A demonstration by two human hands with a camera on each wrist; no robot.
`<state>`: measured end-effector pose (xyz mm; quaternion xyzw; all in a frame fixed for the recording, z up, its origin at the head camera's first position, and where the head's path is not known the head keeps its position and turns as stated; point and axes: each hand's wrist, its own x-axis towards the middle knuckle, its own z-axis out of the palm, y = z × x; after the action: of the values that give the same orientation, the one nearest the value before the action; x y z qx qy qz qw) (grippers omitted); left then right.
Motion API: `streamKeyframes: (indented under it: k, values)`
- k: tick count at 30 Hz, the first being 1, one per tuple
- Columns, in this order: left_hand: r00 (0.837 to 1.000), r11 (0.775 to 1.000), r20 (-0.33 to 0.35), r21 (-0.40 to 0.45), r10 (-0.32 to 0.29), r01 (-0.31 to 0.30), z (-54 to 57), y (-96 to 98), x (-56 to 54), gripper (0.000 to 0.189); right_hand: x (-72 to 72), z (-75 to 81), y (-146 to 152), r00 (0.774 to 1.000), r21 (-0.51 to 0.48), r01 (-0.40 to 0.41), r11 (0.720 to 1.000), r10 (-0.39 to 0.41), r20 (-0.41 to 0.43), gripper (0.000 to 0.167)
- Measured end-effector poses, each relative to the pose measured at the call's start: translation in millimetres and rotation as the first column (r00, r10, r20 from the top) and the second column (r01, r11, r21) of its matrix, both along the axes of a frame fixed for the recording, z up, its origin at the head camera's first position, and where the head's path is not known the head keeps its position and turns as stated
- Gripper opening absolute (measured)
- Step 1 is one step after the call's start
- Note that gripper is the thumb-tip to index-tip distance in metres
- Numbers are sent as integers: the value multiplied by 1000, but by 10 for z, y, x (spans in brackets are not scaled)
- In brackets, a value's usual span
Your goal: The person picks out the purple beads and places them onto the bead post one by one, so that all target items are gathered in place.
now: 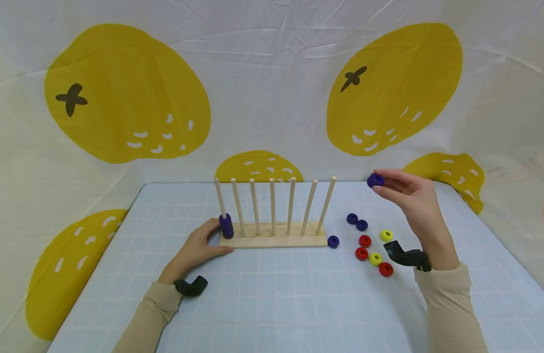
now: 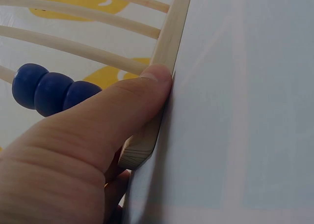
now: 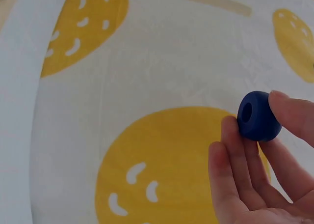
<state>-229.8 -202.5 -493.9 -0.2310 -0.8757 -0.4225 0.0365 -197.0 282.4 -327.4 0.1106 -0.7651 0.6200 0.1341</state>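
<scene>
My left hand [image 1: 200, 249] grips the left end of a wooden peg stand [image 1: 276, 241], thumb along the front edge of its base. Several upright pegs rise from the base in a row. On the leftmost peg sits a stack of blue beads [image 1: 226, 226], seen also as blue beads [image 2: 51, 90] beside the thumb in the left wrist view. Raised in the air to the right of the stand, my right hand [image 1: 410, 196] pinches one blue bead [image 3: 258, 117] between thumb and fingers. The hole of that bead is visible in the right wrist view.
Loose beads lie right of the stand: a blue bead [image 1: 333, 241] by the base's right end, two more blue ones [image 1: 357, 222] farther back, three red beads [image 1: 361, 253] and two yellow beads [image 1: 386, 236]. A fruit-patterned cloth [image 1: 272, 98] hangs behind the table.
</scene>
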Motion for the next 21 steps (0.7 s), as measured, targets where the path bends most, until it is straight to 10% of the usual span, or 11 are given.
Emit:
streamKeyframes:
  k: [21]
  values:
    - [1000, 1000, -6, 8, -4, 4, -5, 3, 2, 66, 115, 515, -437, 995, -24, -25, 999, 23, -102, 37]
